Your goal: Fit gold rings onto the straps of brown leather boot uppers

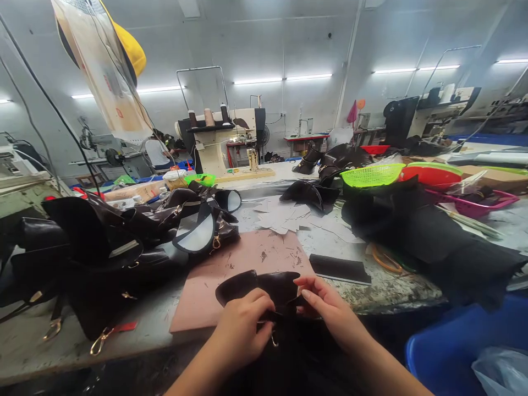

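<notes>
Both hands are on a dark brown leather bag part (277, 283) at the front edge of the bench. My left hand (248, 322) grips its near edge, fingers curled over and thumb below. On the other side my right hand (325, 308) pinches the edge between thumb and fingers. The far end of the part rests on a pink board (231, 258). A small metal clasp (274, 338) shows just under my left hand. Dark material fills the space below, and its shape is too dark to make out.
Dark leather bag pieces (157, 220) with gold clasps pile up at left. White paper scraps (284, 215) lie behind the board. To the right are a black strip (340, 268), scissors (386, 259), black fabric (424, 242), a green basket (373, 175) and a blue bin (466, 341).
</notes>
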A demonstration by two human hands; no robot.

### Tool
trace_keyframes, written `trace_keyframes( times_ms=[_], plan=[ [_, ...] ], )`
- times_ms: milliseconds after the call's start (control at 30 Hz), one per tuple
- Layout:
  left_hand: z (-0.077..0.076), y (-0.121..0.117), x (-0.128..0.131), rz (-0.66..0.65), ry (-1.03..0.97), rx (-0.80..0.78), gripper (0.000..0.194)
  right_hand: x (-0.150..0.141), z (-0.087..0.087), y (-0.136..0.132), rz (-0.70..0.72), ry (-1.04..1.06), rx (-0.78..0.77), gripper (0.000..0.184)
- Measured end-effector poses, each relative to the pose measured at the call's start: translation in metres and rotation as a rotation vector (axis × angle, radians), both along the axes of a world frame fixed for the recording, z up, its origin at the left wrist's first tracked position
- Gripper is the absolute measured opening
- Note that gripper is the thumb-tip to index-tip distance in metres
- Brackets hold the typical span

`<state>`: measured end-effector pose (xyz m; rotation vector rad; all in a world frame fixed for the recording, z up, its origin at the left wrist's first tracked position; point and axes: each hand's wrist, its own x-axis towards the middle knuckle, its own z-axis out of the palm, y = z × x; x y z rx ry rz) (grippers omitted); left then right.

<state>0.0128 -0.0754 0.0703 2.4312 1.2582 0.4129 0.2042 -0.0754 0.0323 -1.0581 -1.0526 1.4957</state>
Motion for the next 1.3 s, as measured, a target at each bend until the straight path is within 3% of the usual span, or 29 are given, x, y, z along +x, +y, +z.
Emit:
trace_keyframes(
  times_ms=[133, 233, 367, 500, 600, 700, 867, 967, 1100, 1300],
  plan=[
    [0.010, -0.001, 0.008, -0.130, 0.244, 0.068, 0.021, -0.012, -0.005, -0.002, -0.018, 0.130, 0.033, 0.036],
    [0.019, 0.005, 0.008, -0.192, 0.171, -0.043, 0.025, -0.021, -0.008, -0.001, -0.049, 0.208, 0.045, 0.035],
    [0.017, 0.014, 0.007, -0.083, 0.024, -0.205, 0.024, -0.024, -0.011, 0.002, -0.045, 0.278, 0.004, 0.041],
    [0.007, 0.015, 0.007, 0.015, -0.040, -0.293, 0.019, -0.015, -0.010, 0.006, 0.026, 0.141, -0.003, 0.044],
    [0.005, 0.013, 0.006, 0.057, -0.049, -0.289, 0.016, -0.006, -0.007, 0.008, -0.082, 0.013, 0.014, 0.045],
    [0.006, 0.011, 0.004, 0.089, -0.022, -0.235, 0.014, -0.004, -0.004, 0.007, -0.186, 0.046, 0.038, 0.043],
    [0.003, 0.008, 0.001, 0.005, -0.104, -0.211, 0.022, -0.009, -0.003, 0.010, 0.045, 0.119, 0.131, 0.036],
    [-0.001, 0.007, -0.001, -0.071, -0.209, -0.189, 0.031, -0.007, -0.002, 0.015, 0.234, 0.089, 0.223, 0.044],
    [-0.008, 0.006, -0.001, -0.073, -0.305, -0.120, 0.034, 0.002, 0.005, 0.020, 0.453, 0.113, 0.192, 0.047],
    [-0.024, 0.006, -0.003, -0.108, -0.409, -0.044, 0.030, 0.008, 0.017, 0.024, 0.482, -0.300, 0.390, 0.019]
  ],
)
